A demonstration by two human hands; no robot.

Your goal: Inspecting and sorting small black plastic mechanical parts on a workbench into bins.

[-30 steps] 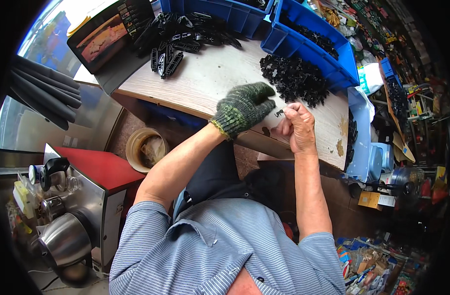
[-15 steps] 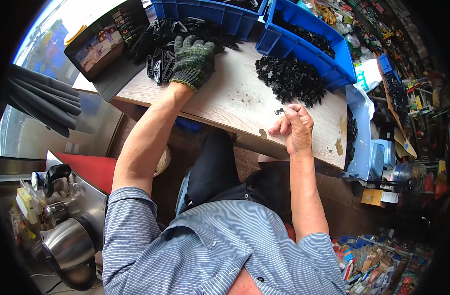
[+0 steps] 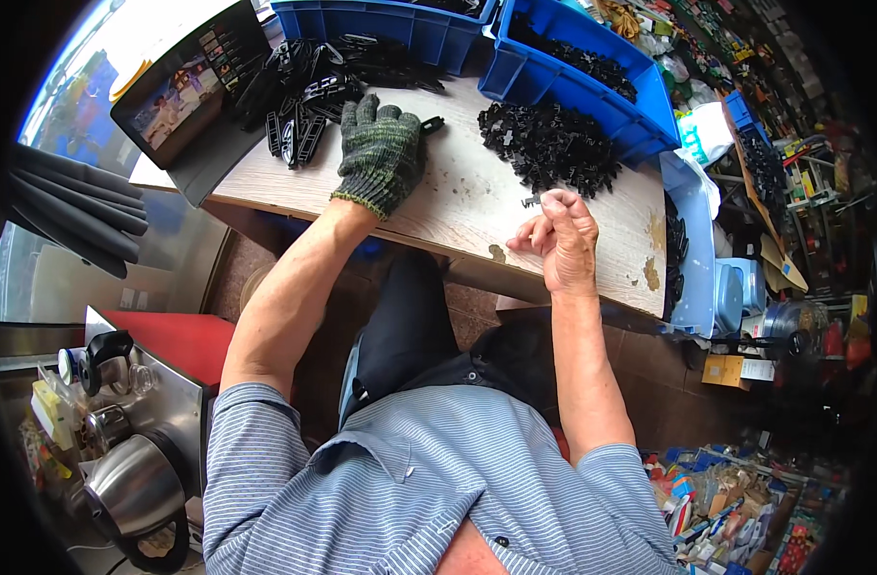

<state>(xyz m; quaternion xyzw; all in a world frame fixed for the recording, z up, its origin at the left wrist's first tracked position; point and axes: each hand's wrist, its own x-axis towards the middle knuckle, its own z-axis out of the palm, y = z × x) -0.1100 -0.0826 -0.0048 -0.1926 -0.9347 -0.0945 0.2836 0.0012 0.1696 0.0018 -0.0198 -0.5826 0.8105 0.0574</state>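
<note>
My left hand (image 3: 381,161), in a dark green knitted glove, is over the table, near side of a heap of long black slotted plastic pieces (image 3: 304,134). One end of a long black plastic piece (image 3: 433,125) sticks out past the glove on its thumb side; the rest is hidden under the hand. My bare right hand (image 3: 568,235) is closed in a pinch, with a small black plastic clip (image 3: 530,202) showing at its fingertips. Beyond it lies a pile of similar small black clips (image 3: 553,149).
Blue plastic bins (image 3: 640,125) with black parts line the table's (image 3: 458,201) far side. A tablet (image 3: 175,101) playing video stands at the left. At lower left is a steel kettle (image 3: 137,484). A light blue tub (image 3: 695,259) stands beside the table's right end.
My left hand has drawn back from the heap toward me and slightly right, with a long black piece now showing beside it. The right hand keeps its pinch on the clip.
</note>
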